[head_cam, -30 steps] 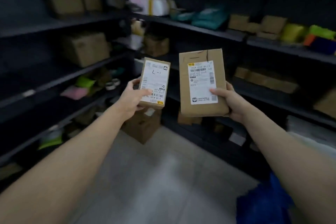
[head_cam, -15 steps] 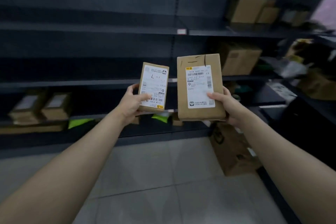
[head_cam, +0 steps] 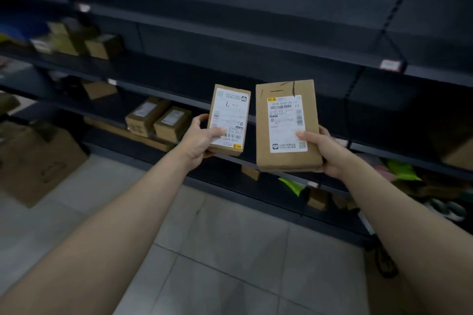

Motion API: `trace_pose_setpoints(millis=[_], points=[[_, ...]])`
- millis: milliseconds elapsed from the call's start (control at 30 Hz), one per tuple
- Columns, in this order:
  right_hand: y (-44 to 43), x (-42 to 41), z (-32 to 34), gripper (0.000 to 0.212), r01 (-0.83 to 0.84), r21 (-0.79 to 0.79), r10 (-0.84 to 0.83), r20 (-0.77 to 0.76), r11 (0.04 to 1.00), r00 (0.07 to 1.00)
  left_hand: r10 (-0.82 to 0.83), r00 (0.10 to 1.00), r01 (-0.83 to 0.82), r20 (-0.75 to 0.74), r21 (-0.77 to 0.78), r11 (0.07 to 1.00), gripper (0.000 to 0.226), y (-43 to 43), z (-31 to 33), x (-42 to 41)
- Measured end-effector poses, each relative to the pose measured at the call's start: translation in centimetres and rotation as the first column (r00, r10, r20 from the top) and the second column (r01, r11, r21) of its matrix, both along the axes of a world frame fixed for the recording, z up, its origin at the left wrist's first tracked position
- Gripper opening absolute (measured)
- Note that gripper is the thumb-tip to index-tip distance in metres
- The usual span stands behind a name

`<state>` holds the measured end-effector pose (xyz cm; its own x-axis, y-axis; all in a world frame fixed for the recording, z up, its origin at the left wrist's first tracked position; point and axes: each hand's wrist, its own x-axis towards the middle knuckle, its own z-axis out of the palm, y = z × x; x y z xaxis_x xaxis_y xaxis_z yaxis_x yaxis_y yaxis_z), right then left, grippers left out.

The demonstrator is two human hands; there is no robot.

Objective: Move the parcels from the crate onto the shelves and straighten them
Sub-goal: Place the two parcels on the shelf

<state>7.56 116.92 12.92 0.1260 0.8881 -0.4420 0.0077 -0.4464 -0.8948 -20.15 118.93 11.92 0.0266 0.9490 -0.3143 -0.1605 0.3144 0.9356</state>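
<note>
head view: left hand (head_cam: 197, 140) grips small parcel (head_cam: 229, 117) at lower edge, thumb on label. right hand (head_cam: 330, 153) grips bigger parcel (head_cam: 286, 125) likewise. both parcels upright in air, side by side, not touching, before dark shelves (head_cam: 230, 33). neither shelved yet. two boxes (head_cam: 158, 120) already sit on lower shelf. crate out of view, remaining count unknown. label print unreadable, far left blurred.

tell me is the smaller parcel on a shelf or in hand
In hand: the left hand grips the smaller parcel at its lower edge, thumb across its front, upright in front of the shelves.
</note>
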Motion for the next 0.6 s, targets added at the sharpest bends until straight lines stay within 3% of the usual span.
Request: trace_pose_setpoints(millis=[300,600], points=[[12.7,-11.7,-1.1,0.080,-0.108,-0.044,0.111,0.055,0.993,0.992,0.125,0.992,-0.125,-0.001,-0.012,0.992,0.066,8.8,-1.3,-12.7],[24.3,-26.1,-2.6,0.032,-0.144,-0.115,0.150,0.040,0.983,0.988,0.133,0.985,-0.140,-0.105,-0.058,0.988,0.066,20.9,-2.1,-28.2]])
